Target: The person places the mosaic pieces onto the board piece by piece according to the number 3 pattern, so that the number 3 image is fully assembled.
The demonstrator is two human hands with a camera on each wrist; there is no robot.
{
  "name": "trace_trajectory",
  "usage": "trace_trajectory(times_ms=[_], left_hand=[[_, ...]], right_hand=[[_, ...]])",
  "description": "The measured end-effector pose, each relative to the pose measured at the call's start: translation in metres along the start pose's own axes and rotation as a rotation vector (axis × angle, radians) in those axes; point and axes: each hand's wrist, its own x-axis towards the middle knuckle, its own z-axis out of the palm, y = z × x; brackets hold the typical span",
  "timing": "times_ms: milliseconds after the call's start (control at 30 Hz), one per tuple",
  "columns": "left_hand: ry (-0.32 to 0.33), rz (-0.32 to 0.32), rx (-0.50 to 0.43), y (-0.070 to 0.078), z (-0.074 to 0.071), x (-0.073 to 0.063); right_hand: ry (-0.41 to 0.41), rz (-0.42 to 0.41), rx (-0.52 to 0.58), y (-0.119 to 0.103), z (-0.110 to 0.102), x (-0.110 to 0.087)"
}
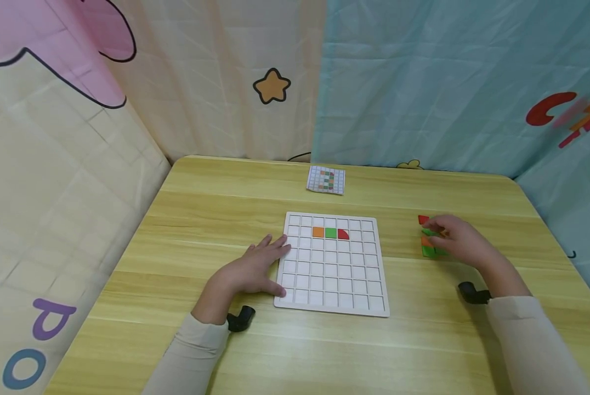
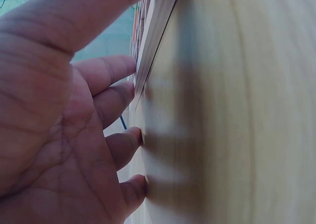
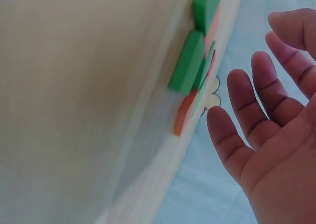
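Observation:
A white grid board (image 1: 332,285) lies on the table. In its second row sit an orange square tile (image 1: 318,232), a green square tile (image 1: 330,232) and a red quarter-round tile (image 1: 343,234), side by side. My left hand (image 1: 255,269) spreads its fingers at the board's left edge, thumb and fingertips on the rim. To the right of the board, my right hand (image 1: 460,241) hovers over a small group of tiles, its fingers loosely bent with nothing between them. Green tiles (image 3: 187,63) and an orange tile (image 3: 183,112) show beside that hand in the right wrist view; the hand hides part of the group.
Behind the board lies a small printed card (image 1: 326,180) showing a grid with coloured cells. A wooden table (image 1: 216,208) carries everything, with printed curtains (image 1: 398,82) along its back edge. A black camera mount (image 1: 242,319) juts from each wrist.

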Motion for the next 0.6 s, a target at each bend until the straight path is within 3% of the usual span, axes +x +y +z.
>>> trace_trajectory(times_ms=[600], left_hand=[[-0.001, -0.003, 0.001, 0.000, 0.000, 0.000]], right_hand=[[0.023, 0.028, -0.042, 0.022, -0.004, -0.022]])
